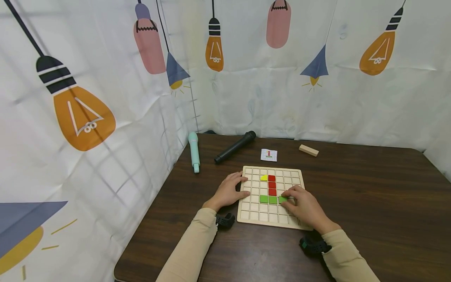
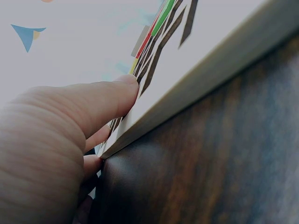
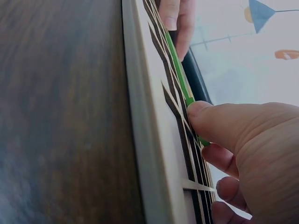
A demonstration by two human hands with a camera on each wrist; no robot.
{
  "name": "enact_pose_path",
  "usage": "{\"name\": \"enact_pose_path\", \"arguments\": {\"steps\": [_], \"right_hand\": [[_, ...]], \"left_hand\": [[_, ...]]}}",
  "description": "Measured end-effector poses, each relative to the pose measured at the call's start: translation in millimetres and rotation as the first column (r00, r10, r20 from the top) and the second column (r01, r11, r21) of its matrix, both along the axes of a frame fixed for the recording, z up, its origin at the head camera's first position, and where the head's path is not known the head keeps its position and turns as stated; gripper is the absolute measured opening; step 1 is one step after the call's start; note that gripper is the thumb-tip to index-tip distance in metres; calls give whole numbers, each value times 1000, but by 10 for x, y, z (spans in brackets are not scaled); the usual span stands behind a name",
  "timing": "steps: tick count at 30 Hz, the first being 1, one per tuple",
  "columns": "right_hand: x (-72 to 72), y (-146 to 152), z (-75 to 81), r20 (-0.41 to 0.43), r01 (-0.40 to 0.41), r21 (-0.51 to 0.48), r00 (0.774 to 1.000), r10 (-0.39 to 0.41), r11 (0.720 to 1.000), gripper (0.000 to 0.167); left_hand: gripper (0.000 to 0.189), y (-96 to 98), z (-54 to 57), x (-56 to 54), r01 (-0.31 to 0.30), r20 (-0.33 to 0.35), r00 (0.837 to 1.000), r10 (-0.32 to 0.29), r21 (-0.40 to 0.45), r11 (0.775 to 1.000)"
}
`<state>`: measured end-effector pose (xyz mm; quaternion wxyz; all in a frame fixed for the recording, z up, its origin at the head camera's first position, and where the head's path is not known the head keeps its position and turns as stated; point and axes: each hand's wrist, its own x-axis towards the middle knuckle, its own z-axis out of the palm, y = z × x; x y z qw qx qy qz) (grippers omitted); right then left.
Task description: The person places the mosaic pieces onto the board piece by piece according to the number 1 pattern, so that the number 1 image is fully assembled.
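Note:
A light wooden grid board (image 1: 253,215) lies on the table, its squares framed by raised strips. My right hand (image 1: 307,207) pinches a green square tile (image 1: 282,199) between thumb and fingers, low over the board. Left of it, two green tiles (image 1: 268,199) sit side by side in cells. Red tiles (image 1: 272,185) form a column above them, and a yellow triangle (image 1: 264,178) lies beside the top one. At the board's left edge rests my left hand (image 1: 227,191), fingers extended; its thumb (image 2: 119,95) presses the rim.
Behind the board lies a small printed card (image 1: 269,155) with a coloured pattern. A black microphone (image 1: 235,147) and a mint-green microphone (image 1: 194,152) lie at the back left, a wooden block (image 1: 308,150) at the back right. Patterned white cloth (image 1: 260,102) hangs behind the table.

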<state>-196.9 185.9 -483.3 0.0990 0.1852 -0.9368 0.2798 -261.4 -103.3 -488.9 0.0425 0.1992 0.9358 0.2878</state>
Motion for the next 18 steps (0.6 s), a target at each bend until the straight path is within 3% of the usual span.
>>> {"name": "enact_pose_path", "arguments": {"steps": [18], "right_hand": [[26,-17,0,-6,-19,-26,1000,19,999,24]], "left_hand": [[59,-8,-7,-4,11,-13,1000,-11,16,1000]]}}
